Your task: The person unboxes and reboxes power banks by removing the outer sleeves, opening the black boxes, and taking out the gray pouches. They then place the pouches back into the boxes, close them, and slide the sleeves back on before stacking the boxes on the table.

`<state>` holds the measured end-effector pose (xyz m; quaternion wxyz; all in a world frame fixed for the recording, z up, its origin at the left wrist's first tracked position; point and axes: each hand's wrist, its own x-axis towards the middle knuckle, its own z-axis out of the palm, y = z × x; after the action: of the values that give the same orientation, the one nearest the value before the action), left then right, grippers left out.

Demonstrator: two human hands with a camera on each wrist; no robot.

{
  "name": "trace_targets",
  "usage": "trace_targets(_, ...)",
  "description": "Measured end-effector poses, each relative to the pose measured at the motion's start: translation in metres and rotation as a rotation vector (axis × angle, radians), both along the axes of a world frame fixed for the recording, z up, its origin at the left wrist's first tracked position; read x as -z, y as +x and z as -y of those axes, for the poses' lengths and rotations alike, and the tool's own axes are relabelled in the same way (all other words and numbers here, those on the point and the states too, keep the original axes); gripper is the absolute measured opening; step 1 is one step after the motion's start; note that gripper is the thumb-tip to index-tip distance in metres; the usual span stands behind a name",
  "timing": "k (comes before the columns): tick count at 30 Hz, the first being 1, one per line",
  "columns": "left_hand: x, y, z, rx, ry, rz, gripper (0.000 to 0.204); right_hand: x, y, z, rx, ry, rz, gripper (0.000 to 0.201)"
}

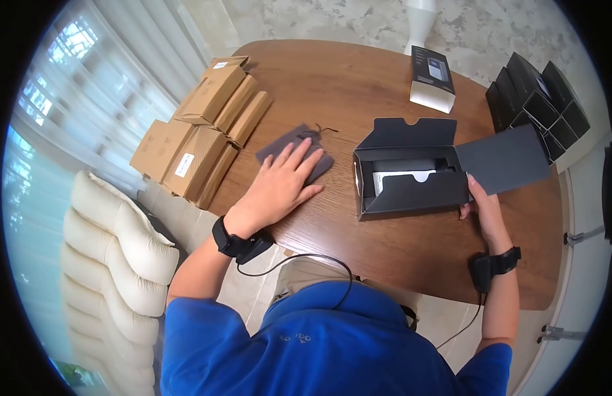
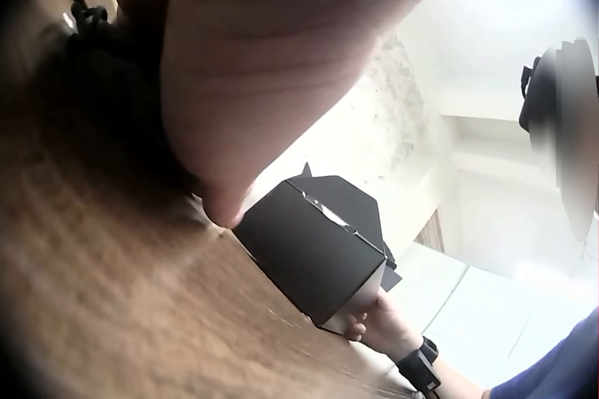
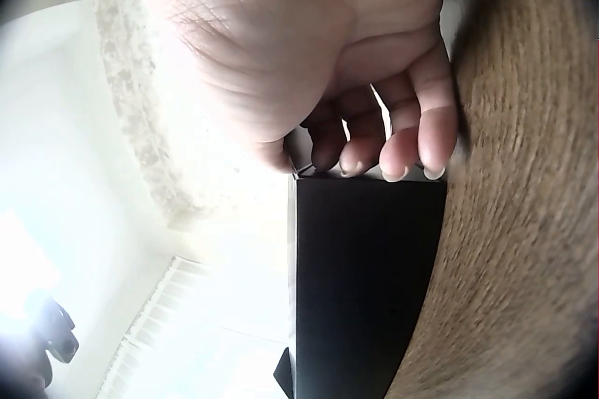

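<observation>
My left hand [image 1: 278,185] rests with its fingers straight on a grey drawstring pouch [image 1: 321,166], whose dark cord [image 1: 327,129] trails off the far end. To the right, a black cardboard box [image 1: 415,199] lies with its flaps folded out, and a white piece [image 1: 388,180] shows inside. My right hand [image 1: 489,210] grips the box's right end, thumb at the top edge and fingertips curled against the end wall, as the right wrist view shows. In the left wrist view, the palm hides the pouch, and the box [image 2: 309,245] stands beyond it.
Brown cardboard boxes [image 1: 200,142] are stacked at the table's left edge. A black-and-white printed box [image 1: 432,76] stands at the back, and several black boxes [image 1: 533,92] are grouped at the right. A cream padded seat [image 1: 115,264] is left of the wooden table [image 1: 332,72].
</observation>
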<state>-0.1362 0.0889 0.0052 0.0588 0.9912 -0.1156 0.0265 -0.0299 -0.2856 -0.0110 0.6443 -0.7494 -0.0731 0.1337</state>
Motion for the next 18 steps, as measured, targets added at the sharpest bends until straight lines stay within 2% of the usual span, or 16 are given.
trace_targets(3,-0.001,0.000,0.003,-0.157,0.177,0.108,0.061,-0.008,-0.006,-0.006,0.102,0.006,-0.014,0.038)
trace_targets(5,-0.002,0.000,0.000,-0.209,0.220,0.135,0.063,-0.006,-0.003,-0.002,0.021,0.015,-0.007,0.041)
trace_targets(6,-0.005,-0.001,-0.001,-0.235,0.235,0.136,0.063,-0.006,-0.004,-0.002,0.051,0.013,-0.009,0.041)
trace_targets(12,-0.009,-0.004,-0.014,-0.252,0.258,0.055,0.064,0.002,0.001,0.002,-0.007,0.035,-0.024,0.041)
trace_targets(14,-0.016,-0.008,-0.007,-0.211,0.089,0.201,0.065,-0.002,0.002,0.001,0.007,0.028,0.003,0.039)
trace_targets(16,-0.027,-0.008,0.014,-0.142,-0.162,0.298,0.061,0.001,0.003,0.002,-0.068,0.026,0.032,0.037)
trace_targets(18,-0.028,-0.008,0.039,-0.101,-0.382,0.290,0.053,0.001,0.002,0.002,-0.067,0.018,0.028,0.036)
